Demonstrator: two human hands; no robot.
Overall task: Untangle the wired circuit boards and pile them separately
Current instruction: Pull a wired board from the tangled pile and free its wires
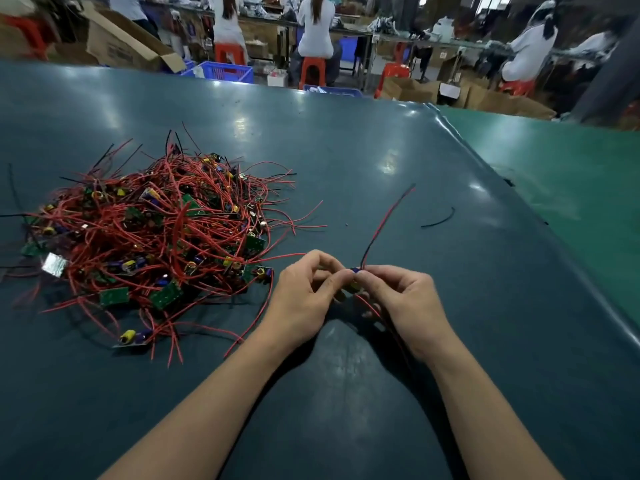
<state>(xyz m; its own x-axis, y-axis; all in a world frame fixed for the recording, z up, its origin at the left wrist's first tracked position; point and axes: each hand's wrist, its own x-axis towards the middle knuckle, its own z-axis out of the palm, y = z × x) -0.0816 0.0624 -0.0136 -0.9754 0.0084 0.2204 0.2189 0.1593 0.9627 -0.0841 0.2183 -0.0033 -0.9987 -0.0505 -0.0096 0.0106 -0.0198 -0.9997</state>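
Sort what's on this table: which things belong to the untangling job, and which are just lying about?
Job:
- tangled heap of wired circuit boards
- single wired board, pinched by left hand and right hand

Lying about:
- loose black wire scrap
- blue crates beyond the table

Both hands — left hand, right hand — pinch one small circuit board just right of the tangled pile on the surface.

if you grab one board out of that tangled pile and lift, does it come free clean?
Probably not. The tangled pile has red wires looped over many boards, so neighbours would likely drag along. The wires look thin and floppy, like those trailing from the board pinched between left hand and right hand.
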